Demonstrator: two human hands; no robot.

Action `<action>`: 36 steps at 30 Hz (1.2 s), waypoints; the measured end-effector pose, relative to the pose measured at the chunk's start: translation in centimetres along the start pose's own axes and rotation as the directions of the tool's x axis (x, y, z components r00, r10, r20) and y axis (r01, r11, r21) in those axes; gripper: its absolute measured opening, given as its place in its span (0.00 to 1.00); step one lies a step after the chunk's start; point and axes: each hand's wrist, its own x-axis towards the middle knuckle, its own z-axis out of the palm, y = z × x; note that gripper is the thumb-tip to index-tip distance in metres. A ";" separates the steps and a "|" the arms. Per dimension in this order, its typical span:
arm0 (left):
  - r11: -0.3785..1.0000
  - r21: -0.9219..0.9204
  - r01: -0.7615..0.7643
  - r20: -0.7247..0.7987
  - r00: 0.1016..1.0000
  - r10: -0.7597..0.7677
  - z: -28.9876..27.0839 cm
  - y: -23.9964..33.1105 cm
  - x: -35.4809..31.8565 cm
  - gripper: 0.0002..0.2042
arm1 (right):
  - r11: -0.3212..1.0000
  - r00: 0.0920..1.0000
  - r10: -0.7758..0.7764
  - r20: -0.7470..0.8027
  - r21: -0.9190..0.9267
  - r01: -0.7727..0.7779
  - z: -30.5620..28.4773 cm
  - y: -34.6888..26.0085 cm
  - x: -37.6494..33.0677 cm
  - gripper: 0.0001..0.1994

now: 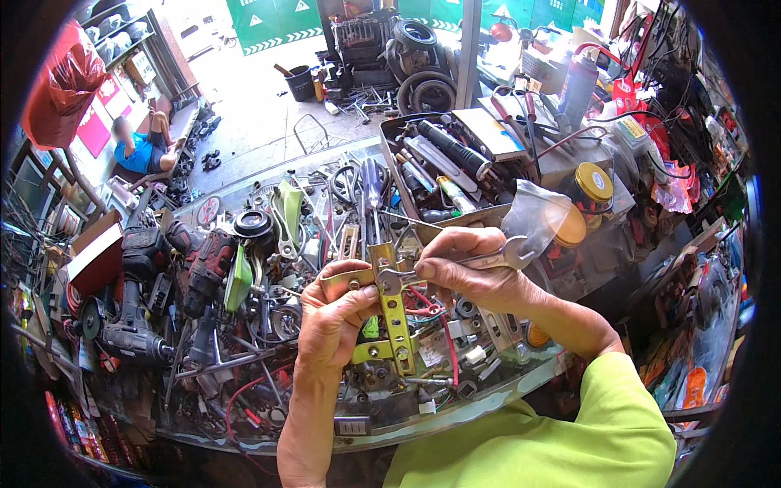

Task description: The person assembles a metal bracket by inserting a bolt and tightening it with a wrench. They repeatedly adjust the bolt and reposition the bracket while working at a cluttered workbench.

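My left hand (332,319) is closed on a gold-coloured metal bracket (396,324), a long strip with a row of holes and short side arms with bolts. The thumb presses beside the strip's upper part. My right hand (480,272) grips a silver wrench (516,253) whose open jaw sticks out to the right. The wrench's other end lies at a bolt (390,283) on the bracket, partly hidden, so I cannot tell how it seats. Just beyond the bracket, a screwdriver with a dark translucent handle (372,185) lies among the tools.
Cordless drills (210,272) and an angle grinder (130,329) crowd the left of the glass-topped bench. A metal box (472,215) of tools stands behind my right hand, beside yellow-lidded jars (593,184). Farther off, a person (145,150) sits at the left; tyres (429,93) stand behind.
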 end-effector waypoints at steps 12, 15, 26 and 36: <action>1.000 0.006 -0.027 -0.030 0.999 0.027 0.2 -0.4 -0.2 0.17 | 0.887 0.933 -0.354 -0.060 -0.338 0.315 3.2 2.9 -2.7 0.10; 1.000 0.008 -0.022 -0.018 1.000 0.022 0.3 -0.3 -0.2 0.17 | 0.774 0.908 -0.414 0.057 -0.503 0.384 2.8 1.1 -2.6 0.11; 1.000 -0.001 -0.017 -0.034 0.999 0.016 0.7 -0.2 -0.2 0.13 | 0.997 0.985 0.074 -0.156 -0.008 -0.076 1.0 -4.4 -4.3 0.14; 0.998 0.022 -0.058 -0.131 0.990 0.060 0.6 -0.9 0.0 0.15 | 0.351 0.754 -0.489 0.439 -0.692 0.630 -0.3 -0.5 -3.8 0.24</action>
